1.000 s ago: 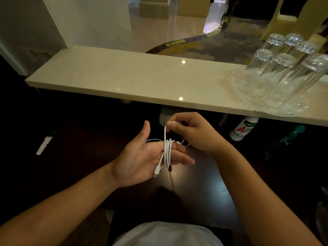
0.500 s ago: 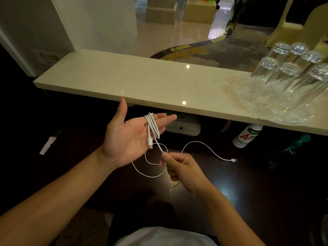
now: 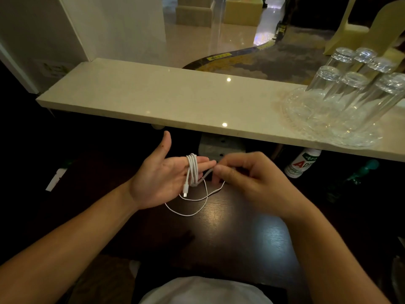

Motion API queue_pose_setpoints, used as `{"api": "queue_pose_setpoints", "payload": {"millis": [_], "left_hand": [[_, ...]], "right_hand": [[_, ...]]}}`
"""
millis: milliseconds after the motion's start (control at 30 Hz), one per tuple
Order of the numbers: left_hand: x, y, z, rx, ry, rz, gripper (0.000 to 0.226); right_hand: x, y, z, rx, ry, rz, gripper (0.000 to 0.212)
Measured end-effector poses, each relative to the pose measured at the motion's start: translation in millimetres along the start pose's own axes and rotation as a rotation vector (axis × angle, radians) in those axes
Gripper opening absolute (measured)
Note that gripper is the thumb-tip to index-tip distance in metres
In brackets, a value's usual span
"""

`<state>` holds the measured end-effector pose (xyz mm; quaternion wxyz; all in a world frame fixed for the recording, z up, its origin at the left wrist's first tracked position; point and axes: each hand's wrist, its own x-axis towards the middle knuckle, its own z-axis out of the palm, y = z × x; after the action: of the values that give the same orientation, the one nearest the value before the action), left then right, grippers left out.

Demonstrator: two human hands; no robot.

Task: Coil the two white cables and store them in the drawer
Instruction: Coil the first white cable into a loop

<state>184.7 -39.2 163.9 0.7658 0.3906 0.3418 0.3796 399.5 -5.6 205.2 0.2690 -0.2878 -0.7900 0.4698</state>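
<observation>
A thin white cable (image 3: 192, 170) is wound in several loops around the fingers of my left hand (image 3: 160, 178), which is held palm up with the thumb raised. One plug end hangs down over the palm. My right hand (image 3: 245, 178) is just to the right of those fingers, pinching the free run of the same cable. The slack droops in a loop onto the dark wooden table (image 3: 241, 227) below. I see no second cable and no drawer.
A pale stone shelf (image 3: 175, 99) runs across above the hands. On its right end a glass tray (image 3: 311, 119) holds several upturned glasses. Under the shelf stand a small white bottle (image 3: 303, 163) and a grey bracket (image 3: 219, 145).
My right hand has come up from below to beside the left fingertips, adding cable around the left fingers. The slack on the table is shorter and its far plug end is out of sight.
</observation>
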Motion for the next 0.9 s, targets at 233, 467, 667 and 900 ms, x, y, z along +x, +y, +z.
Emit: {"api": "queue_pose_setpoints", "payload": {"millis": [233, 467, 667, 900], "left_hand": [[-1.7, -5.4, 22.3, 0.021, -0.17, -0.044, 0.11], [-9.3, -1.6, 25.2, -0.143, -0.27, -0.012, 0.11], [-9.6, 5.5, 21.1, -0.213, -0.246, 0.049, 0.112], [-9.0, 14.1, 14.2, -0.271, -0.11, 0.143, 0.102]], "right_hand": [[42.5, 7.2, -6.1, 0.042, 0.06, 0.024, 0.025], [45.1, 54.8, 18.5, 0.468, -0.013, 0.188, 0.032], [26.8, 79.5, 61.1, 0.728, -0.009, 0.395, 0.023], [2.8, 72.6, 85.8, 0.997, -0.009, 0.44, 0.034]]}}
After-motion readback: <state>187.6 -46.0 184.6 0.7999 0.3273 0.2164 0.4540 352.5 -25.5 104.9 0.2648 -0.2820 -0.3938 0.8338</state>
